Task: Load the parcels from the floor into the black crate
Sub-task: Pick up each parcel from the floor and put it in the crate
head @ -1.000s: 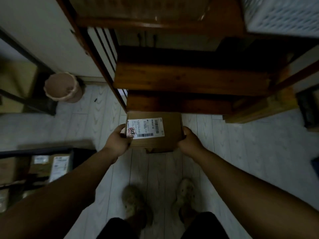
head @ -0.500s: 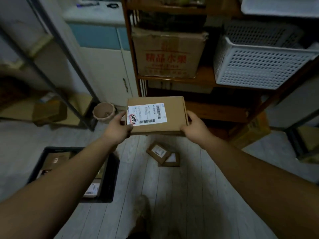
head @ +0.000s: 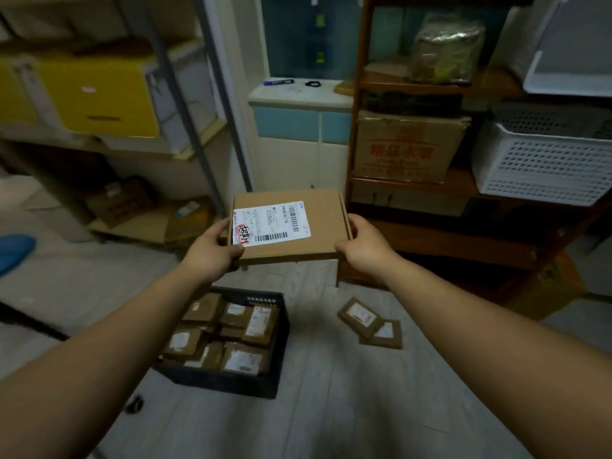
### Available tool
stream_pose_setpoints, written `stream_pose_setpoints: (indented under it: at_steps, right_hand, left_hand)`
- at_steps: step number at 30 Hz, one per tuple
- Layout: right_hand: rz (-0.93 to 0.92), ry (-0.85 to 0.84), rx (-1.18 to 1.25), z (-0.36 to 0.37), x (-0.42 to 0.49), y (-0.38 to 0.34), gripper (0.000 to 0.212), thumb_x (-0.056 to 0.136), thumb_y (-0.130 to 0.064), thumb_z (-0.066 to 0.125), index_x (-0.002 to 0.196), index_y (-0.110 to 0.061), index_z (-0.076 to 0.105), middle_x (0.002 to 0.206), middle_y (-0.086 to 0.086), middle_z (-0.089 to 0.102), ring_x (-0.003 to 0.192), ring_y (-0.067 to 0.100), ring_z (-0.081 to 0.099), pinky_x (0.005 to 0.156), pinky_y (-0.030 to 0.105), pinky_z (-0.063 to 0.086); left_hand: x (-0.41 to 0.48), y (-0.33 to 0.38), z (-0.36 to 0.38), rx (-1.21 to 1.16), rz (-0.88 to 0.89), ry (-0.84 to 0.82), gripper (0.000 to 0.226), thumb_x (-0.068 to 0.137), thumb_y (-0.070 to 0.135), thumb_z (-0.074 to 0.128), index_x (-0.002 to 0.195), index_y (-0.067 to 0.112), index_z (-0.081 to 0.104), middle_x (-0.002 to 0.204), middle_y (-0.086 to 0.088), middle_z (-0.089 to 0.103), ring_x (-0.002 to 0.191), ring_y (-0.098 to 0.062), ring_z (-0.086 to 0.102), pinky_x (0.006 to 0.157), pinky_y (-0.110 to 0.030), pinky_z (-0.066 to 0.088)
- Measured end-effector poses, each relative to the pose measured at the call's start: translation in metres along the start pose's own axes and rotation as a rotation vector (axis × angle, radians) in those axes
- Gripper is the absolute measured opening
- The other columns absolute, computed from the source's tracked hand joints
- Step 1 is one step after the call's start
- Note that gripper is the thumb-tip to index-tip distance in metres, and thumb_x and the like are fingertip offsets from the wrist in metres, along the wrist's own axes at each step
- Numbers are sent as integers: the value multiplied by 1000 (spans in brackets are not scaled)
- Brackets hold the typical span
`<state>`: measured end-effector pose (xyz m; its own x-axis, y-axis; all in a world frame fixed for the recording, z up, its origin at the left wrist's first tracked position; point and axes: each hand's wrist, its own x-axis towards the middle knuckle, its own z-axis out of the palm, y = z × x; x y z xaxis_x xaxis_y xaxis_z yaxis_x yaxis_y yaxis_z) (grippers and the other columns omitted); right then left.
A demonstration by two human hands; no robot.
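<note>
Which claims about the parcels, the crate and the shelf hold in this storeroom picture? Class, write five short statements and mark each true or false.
1. The left hand and right hand both grip the held parcel. True.
2. The black crate is empty. False: it already holds several parcels.
3. Two small parcels lie on the floor right of the crate. True.
4. The held parcel's white label faces down. False: it faces up.
5. A white basket sits on the wooden shelf. True.
</note>
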<state>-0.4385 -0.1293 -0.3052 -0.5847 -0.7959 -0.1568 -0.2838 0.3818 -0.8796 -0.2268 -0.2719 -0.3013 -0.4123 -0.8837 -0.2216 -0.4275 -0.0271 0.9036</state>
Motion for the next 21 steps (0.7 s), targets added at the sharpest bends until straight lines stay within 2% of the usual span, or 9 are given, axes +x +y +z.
stream_pose_setpoints:
  at_steps: [3, 5, 7, 9, 12, 14, 16, 19, 21]
  right_hand:
    - [-7, -12, -70, 63, -12, -23, 54, 88, -14, 59, 138, -21, 40, 132, 5, 54, 118, 24, 52, 93, 31, 45]
    - [-4, -31, -108, 101, -20, -32, 51, 88, -16, 58, 136, -20, 41, 130, 5, 55, 115, 24, 53, 95, 34, 45]
    - [-1, -65, -72, 130, -24, -37, 51, 88, -14, 58, 136, -20, 41, 129, 4, 55, 114, 21, 53, 91, 30, 44]
    - [-8, -88, -60, 150, -23, -39, 52, 88, -13, 58, 137, -21, 40, 127, 2, 57, 110, 18, 54, 87, 27, 43]
    - [-17, -78, -73, 172, -10, -37, 54, 86, -14, 61, 135, -24, 41, 111, -9, 57, 100, 11, 52, 81, 25, 43]
    - [-15, -66, -98, 185, 4, -31, 55, 85, -15, 60, 135, -27, 40, 97, -18, 48, 94, 8, 47, 76, 23, 40]
    - [-1, -67, -105, 199, 20, -26, 60, 85, -15, 59, 137, -32, 35, 99, -16, 46, 91, 7, 46, 70, 19, 38]
    - [-7, -101, -93, 224, 53, -23, 65, 83, -17, 58, 138, -40, 30, 101, -16, 52, 84, 2, 50, 63, 17, 39]
    - [-13, -149, -112, 244, 77, -23, 67, 83, -17, 57, 141, -38, 29, 107, -10, 55, 84, 5, 51, 63, 18, 41]
  left_hand:
    - [-11, -23, -61, 16, 10, 62, 65, 87, 2, 58, 141, 29, 35, 97, 3, 60, 82, -17, 61, 63, -31, 57]
    - [-16, -39, -95, 15, -9, 65, 65, 87, 3, 57, 142, 29, 33, 101, 3, 59, 86, -16, 61, 69, -34, 56]
    - [-16, -56, -122, 9, -31, 63, 66, 87, 4, 57, 142, 28, 31, 109, -1, 60, 90, -16, 61, 82, -39, 54]
    - [-9, -71, -140, 26, -58, 53, 66, 87, 5, 57, 142, 29, 30, 113, -3, 59, 92, -16, 60, 87, -41, 52]
    - [11, -90, -150, 67, -88, 41, 70, 85, 6, 60, 142, 31, 29, 119, -7, 57, 98, -21, 60, 87, -44, 52]
    - [29, -100, -152, 100, -106, 24, 72, 84, 4, 61, 143, 30, 28, 126, -10, 54, 106, -27, 58, 90, -47, 51]
    - [48, -110, -152, 134, -114, 18, 73, 83, 4, 61, 143, 30, 27, 131, -9, 52, 109, -26, 58, 88, -46, 52]
    - [80, -123, -158, 241, -95, 58, 72, 82, 4, 63, 142, 27, 31, 134, -5, 51, 112, -20, 54, 85, -37, 51]
    - [100, -133, -165, 285, -89, 87, 66, 81, 4, 64, 137, 26, 37, 129, -3, 55, 102, -14, 54, 78, -32, 50]
